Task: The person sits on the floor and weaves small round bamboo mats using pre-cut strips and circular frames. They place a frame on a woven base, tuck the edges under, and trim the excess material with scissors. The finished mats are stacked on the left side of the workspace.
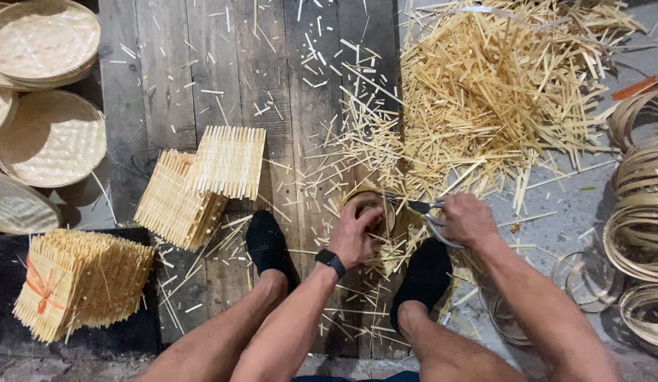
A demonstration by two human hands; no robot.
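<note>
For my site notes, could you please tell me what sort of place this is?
Most likely a bamboo basket-weaving workshop, worked on the floor. A heap of cut strips lies ahead, finished round trays and woven square mats are stacked left, and coiled rims lie right.

Small woven basket [375,212] mostly hidden under left hand [356,230]; scissors [424,212] handles buried in right hand [469,219].
</note>
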